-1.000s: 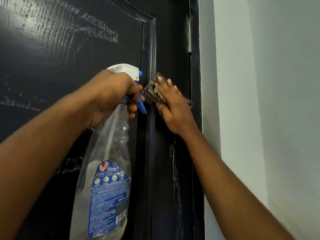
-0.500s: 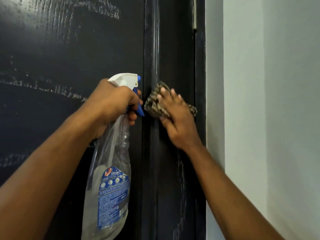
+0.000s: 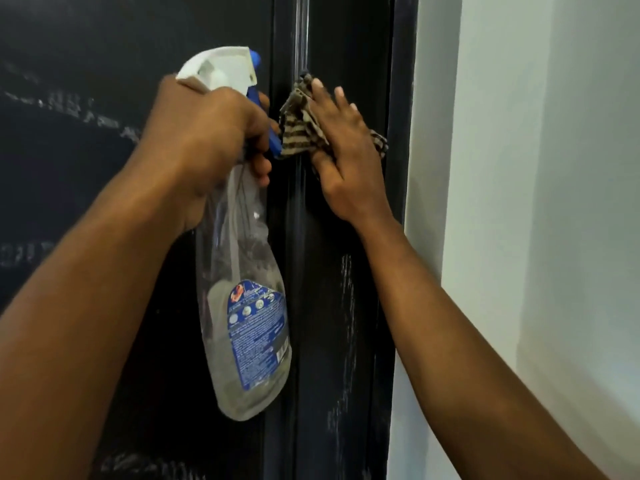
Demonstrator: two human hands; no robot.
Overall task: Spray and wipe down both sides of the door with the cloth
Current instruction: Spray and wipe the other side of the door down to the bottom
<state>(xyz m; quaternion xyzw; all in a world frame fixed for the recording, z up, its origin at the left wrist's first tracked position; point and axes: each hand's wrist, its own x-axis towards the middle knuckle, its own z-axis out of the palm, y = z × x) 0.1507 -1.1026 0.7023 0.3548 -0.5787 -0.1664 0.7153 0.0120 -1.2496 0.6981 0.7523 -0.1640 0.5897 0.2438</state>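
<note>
A black door (image 3: 104, 98) with whitish streaks fills the left and middle of the head view. My left hand (image 3: 207, 140) grips the neck of a clear spray bottle (image 3: 246, 323) with a white head, a blue trigger and a blue label; the bottle hangs down in front of the door. My right hand (image 3: 346, 157) presses a brown-and-beige striped cloth (image 3: 298, 123) flat against the door's right stile, fingers straight and pointing up. The cloth sits just right of the trigger, mostly hidden under the palm.
A dark door frame edge (image 3: 398, 133) runs vertically right of my right hand. Beyond it stands a pale grey-white wall (image 3: 519, 202). Wet streaks (image 3: 346, 306) mark the stile below the cloth.
The view has shifted down the door, so the hinge has left the frame. My right hand with the cloth has slid down the stile. The left hand keeps its hold on the bottle.
</note>
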